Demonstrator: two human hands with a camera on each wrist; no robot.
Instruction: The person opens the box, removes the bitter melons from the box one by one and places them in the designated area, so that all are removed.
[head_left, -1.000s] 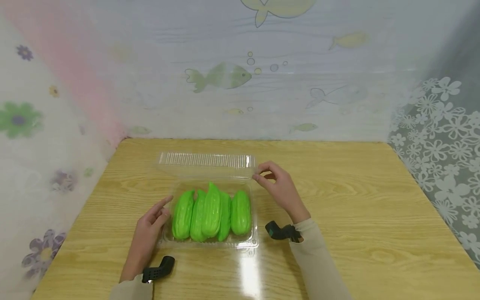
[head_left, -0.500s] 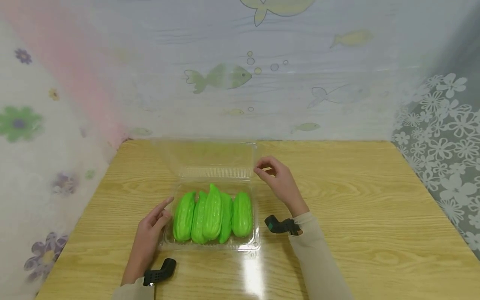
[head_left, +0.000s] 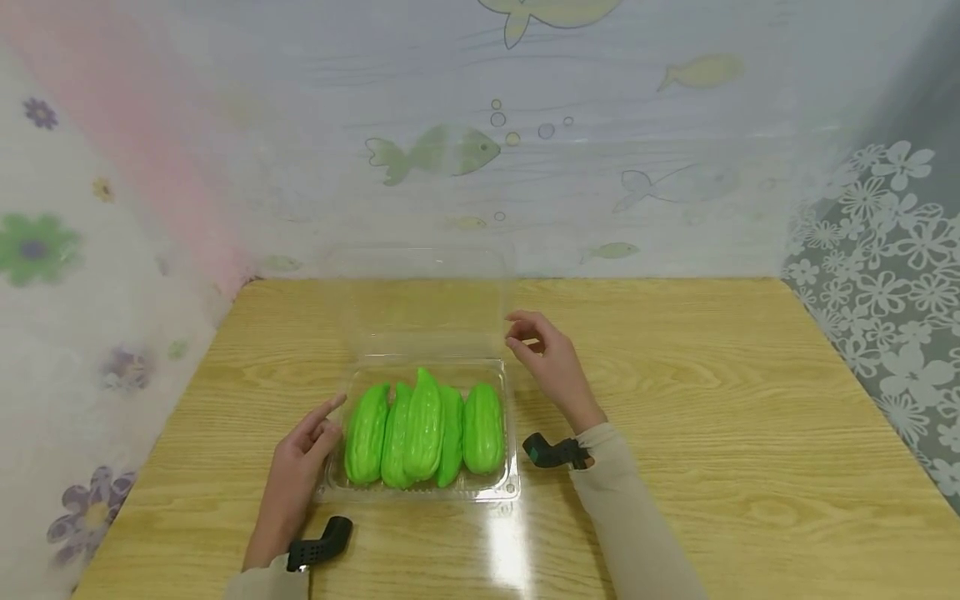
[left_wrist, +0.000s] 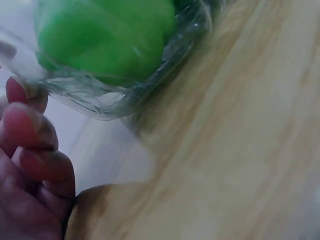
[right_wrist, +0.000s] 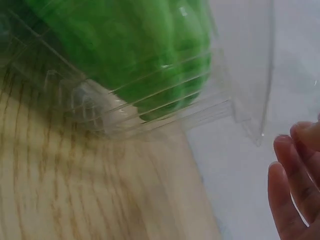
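A clear plastic clamshell box (head_left: 510, 492) rests on the table with several glossy, bright green, ridged gourd-like pieces (head_left: 423, 425) lying side by side in it. Its transparent lid (head_left: 427, 308) stands raised at the back. At the box's left side, my left hand (head_left: 300, 446) has its index finger and thumb against the rim; the left wrist view shows fingertips (left_wrist: 22, 90) at the box edge (left_wrist: 95, 107). Beside the lid's right edge is my right hand (head_left: 551, 362), with a gap between thumb and index finger. In the right wrist view its fingers (right_wrist: 290, 165) appear just off the lid's corner (right_wrist: 257, 135).
The wood-grain table (head_left: 720, 433) stretches away to the right of the box. Behind it rises a pale wall covering (head_left: 562, 192) printed with fish. Flowered sheets hang on both sides. A black wrist mount (head_left: 555, 452) sits near each cuff.
The lid has swung up from a low tilt to nearly upright. My right hand has shifted slightly up, and its thumb and index fingertips have parted. My left hand stays beside the box.
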